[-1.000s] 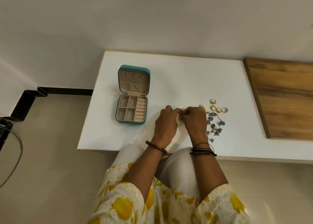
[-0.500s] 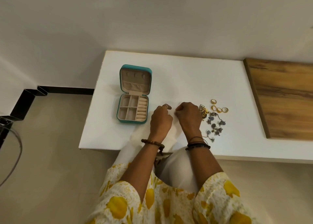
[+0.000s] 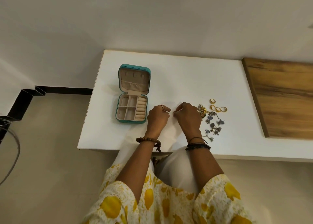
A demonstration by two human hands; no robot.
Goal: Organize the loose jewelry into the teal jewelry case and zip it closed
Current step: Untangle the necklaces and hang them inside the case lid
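Note:
The teal jewelry case [image 3: 132, 121] lies open on the left part of the white table [image 3: 186, 74], its beige lid propped up behind the divided base. My left hand [image 3: 157, 117] and my right hand [image 3: 188, 117] hover just right of the case, a small gap between them. Both have curled fingers with pinched tips facing each other, on something too fine to make out. To the right of my right hand lie gold rings [image 3: 218, 107], a gold piece [image 3: 203, 112] and a cluster of silver floral jewelry [image 3: 213, 124].
A wooden board [image 3: 284, 98] covers the table's right end. The wall runs right behind the table. The table's front edge is at my knees. At the far left, on the floor, are a black frame [image 3: 20, 105] and a cable.
My hands, pressed together a second ago, have parted slightly and shifted a little toward the case. The case and the loose jewelry have not moved.

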